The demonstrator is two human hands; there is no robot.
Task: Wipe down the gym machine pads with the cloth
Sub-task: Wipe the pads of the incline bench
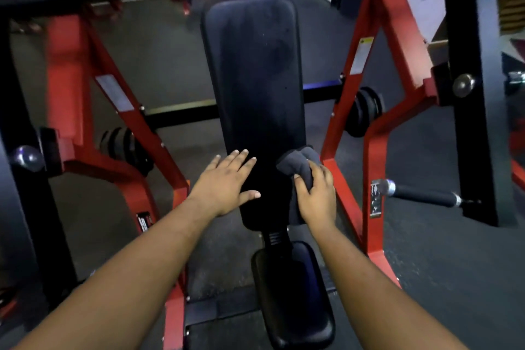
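Observation:
A long black back pad (255,79) runs up the middle of the view, with a smaller black seat pad (295,293) below it. My left hand (227,182) lies flat on the lower left part of the back pad, fingers spread, holding nothing. My right hand (315,193) grips a bunched dark grey cloth (298,162) and presses it against the lower right edge of the back pad.
Red frame arms (369,111) flank the pads on both sides, with the left one (85,111) close to my left forearm. Black weight plates (366,111) hang on pegs. A black handle (423,196) sticks out at right. Dark rubber floor lies around.

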